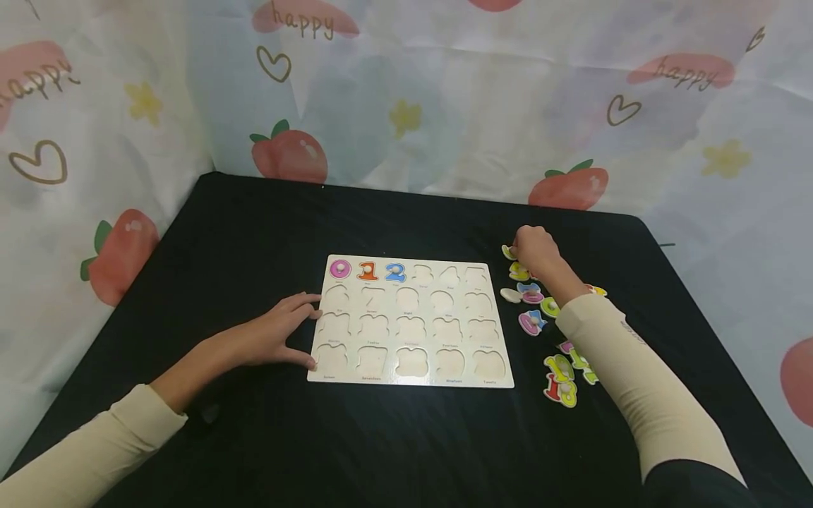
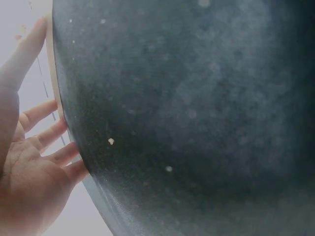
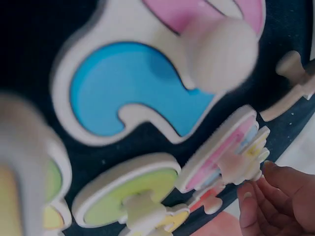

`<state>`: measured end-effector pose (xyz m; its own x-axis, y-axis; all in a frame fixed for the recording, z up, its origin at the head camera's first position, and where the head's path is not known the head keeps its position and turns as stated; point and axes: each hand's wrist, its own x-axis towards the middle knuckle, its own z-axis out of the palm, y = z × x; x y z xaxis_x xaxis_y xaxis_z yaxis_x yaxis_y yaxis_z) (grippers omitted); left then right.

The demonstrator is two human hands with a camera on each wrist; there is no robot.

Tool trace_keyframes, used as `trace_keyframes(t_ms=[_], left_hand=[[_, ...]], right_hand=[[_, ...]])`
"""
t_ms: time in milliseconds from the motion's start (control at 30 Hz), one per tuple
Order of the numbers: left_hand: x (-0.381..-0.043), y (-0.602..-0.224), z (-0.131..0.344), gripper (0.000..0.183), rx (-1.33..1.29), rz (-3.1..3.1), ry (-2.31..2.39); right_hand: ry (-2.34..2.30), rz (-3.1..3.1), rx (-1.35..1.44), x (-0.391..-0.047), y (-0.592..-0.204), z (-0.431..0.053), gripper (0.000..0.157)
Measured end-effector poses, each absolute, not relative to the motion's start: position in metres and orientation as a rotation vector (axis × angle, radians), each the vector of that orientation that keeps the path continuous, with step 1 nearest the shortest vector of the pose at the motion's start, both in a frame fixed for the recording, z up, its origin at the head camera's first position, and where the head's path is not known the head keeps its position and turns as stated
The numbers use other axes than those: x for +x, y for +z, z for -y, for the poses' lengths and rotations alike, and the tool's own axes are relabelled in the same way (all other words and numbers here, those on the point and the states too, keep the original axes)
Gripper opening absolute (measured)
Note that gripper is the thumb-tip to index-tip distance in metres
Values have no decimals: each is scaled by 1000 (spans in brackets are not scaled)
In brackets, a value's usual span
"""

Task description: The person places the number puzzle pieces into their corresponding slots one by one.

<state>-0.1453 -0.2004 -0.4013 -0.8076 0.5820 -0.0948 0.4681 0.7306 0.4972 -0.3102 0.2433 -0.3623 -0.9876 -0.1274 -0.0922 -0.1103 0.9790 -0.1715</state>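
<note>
A pale wooden number puzzle board (image 1: 392,329) lies on the black table, with a pink 0 (image 1: 340,269), an orange 1 (image 1: 368,271) and a blue 2 (image 1: 395,272) in its top row. Along the board's left edge, my left hand (image 1: 282,330) rests with thumb and fingers spread, fingertips at the rim. My right hand (image 1: 536,252) is at the far end of the loose pieces, its fingers curled beside a yellow-green puzzle piece (image 1: 508,252). In the right wrist view, the thumb and index finger of the right hand (image 3: 285,201) pinch at a small knob.
Several loose number pieces with knobs are scattered right of the board, some overlapping, including a pink-and-blue piece (image 1: 532,322) and a yellow-and-red cluster (image 1: 560,381). The right forearm passes over part of them. A printed cloth (image 1: 406,92) hangs behind the table (image 1: 381,444).
</note>
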Motion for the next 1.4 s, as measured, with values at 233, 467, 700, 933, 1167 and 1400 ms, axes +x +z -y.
trace_keyframes(t_ms=[233,467,700,933,1167,1400], left_hand=[[-143,-400,199,84,796,-2672,661],[-142,-398,199,82,774,-2690,664],[-141,-398,197,82,781,-2689,672],[-142,-396,196,83,746,-2672,661],[-142,-397,197,82,779,-2676,669],[-143,-397,197,81,777,-2663,673]], right_hand=[[-318,-3065,-190,-309,-372,-247,23],[-379,-3065,-257,-312,-364,-239,29],[-397,-3012,-319,-310,-360,-224,14],[-408,-2981,-441,-306,-359,-207,14],[-443,-2911,-504,-299,-356,-188,14],[-457,-2881,-581,-293,-358,-171,13]])
